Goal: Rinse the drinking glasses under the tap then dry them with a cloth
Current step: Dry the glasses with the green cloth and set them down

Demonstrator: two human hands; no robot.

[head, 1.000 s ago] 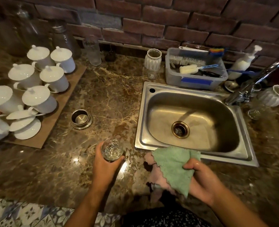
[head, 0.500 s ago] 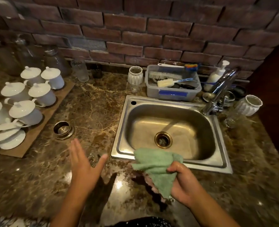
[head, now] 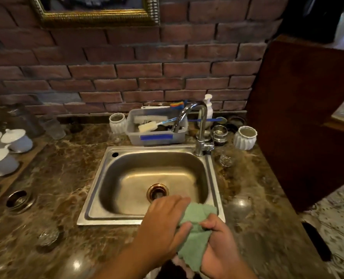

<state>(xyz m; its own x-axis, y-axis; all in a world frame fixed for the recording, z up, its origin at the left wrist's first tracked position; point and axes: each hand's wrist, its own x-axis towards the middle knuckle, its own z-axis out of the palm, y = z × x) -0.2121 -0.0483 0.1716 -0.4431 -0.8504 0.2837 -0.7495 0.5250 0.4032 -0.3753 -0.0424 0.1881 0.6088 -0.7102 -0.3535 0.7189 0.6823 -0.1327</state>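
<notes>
Both my hands meet on a green cloth (head: 195, 238) over the front rim of the steel sink (head: 98, 190). My right hand (head: 221, 246) grips the cloth from the right. My left hand (head: 163, 224) lies against its left side with the thumb pressed to the fabric and the fingers curled over its top. A clear drinking glass (head: 48, 235) stands alone on the marble counter left of the sink. Another small glass (head: 226, 160) stands on the counter right of the tap (head: 199, 125), which is not running.
A grey tub of brushes (head: 157, 135) sits behind the sink, with white ribbed cups (head: 244, 137) and metal cups beside it. Lidded white cups (head: 15, 138) fill a wooden board at left. A metal sink strainer (head: 17, 200) lies nearby. A dark wooden panel (head: 300, 117) rises at right.
My left hand set the glass on the counter, let go and moved right to the cloth. The view swung right and up towards the sink.
</notes>
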